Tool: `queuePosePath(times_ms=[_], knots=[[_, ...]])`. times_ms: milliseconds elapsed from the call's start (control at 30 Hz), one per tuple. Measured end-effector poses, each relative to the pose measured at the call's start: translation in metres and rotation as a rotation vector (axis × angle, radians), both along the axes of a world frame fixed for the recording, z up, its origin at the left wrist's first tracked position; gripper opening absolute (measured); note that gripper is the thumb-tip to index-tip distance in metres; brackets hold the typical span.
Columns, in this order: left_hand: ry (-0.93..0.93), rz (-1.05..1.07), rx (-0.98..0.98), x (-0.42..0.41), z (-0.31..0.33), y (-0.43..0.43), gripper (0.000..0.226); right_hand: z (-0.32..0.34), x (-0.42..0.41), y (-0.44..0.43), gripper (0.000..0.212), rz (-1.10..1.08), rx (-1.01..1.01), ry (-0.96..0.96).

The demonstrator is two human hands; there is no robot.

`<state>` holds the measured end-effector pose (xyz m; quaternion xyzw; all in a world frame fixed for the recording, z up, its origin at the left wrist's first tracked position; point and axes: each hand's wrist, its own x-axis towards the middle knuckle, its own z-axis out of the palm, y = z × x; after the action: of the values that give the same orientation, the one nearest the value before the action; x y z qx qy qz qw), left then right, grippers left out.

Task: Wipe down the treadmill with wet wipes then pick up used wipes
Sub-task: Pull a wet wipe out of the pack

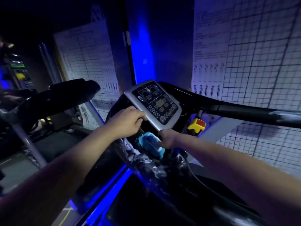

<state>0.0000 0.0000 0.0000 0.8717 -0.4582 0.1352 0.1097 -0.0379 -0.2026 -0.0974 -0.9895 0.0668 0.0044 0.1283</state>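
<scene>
- The room is dark, lit mostly by blue light. Big gridded wall charts with small figure drawings hang ahead of me and to my right.
- The treadmill I stand on fills the middle. Its black handrail runs off to the right edge, and a blue light strip glows along its left side, low down.
- Another dark machine stands to my left, apart from mine.
- The silver console, with its black button panel, tilts up toward me. A yellow switch with a red top sits just to its right.
- The lower part of the treadmill is almost black with blurred glints, and I cannot make out its surface. The print on the charts is too blurred to read, and both my arms are cut off by the bottom edge.
- My left hand is curled over the console's lower left edge, gripping it.
- The blue pack of wipes lies just under the console, between my hands.
- My right hand reaches in from the right and touches the pack. Its fingers are blurred, so I cannot tell whether they pinch anything.
</scene>
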Motion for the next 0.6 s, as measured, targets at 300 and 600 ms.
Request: queuePosePath(times_ms=[300,600], knots=[[0.133,-0.124,0.003,0.086,-0.035,-0.005,0.028,-0.048,0.065,0.015,0.061,-0.151,0.072,0.182],[0.095,-0.139,-0.233,0.089,-0.033,-0.017,0.018,0.025,0.017,-0.016,0.081,-0.129,-0.036,-0.119]])
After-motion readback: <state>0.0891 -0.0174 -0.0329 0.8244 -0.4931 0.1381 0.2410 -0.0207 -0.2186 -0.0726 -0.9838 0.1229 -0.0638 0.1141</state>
